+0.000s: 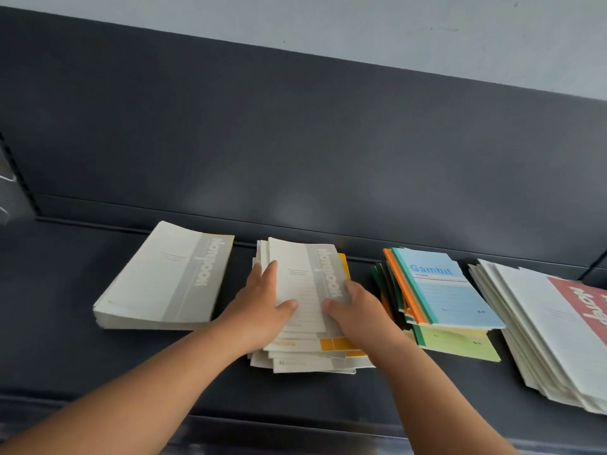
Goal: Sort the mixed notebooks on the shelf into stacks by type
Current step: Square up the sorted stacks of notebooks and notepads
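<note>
Dark grey metal shelf (98, 356) runs across the view, with a matching back panel (295, 142) behind it and a pale wall (394, 21) above. Four piles of notebooks lie on the shelf in a row.

At the middle sits the mixed pile (305, 359), loosely fanned, with white covers and yellow-orange bands showing along its near edges. The top notebook (303, 280), white with a grey band printed "Notebook", lies on this pile, tilted a little toward 11 o'clock.

The left hand (259, 307) takes that notebook's 9 o'clock edge, thumb laid over the cover and index finger straight along the side; its grip closes on the notebook. The right hand (358, 310) takes the 3 o'clock edge over the grey band, thumb on the cover; its grip also closes on the notebook. The lower fingers of both hands are hidden, so how many notebooks they hold cannot be told.

At 9 o'clock from the mixed pile, apart from it, rests the grey-band stack (164, 280), squared up and all of one kind on top.

At 3 o'clock, just beside the right hand, lies the coloured stack (450, 297): a light blue "Gambit" cover on top, with orange, green and pale green covers beneath.

Further toward 3 o'clock, the red-band stack (542, 330) fans out, partly cut off by the frame edge.
</note>
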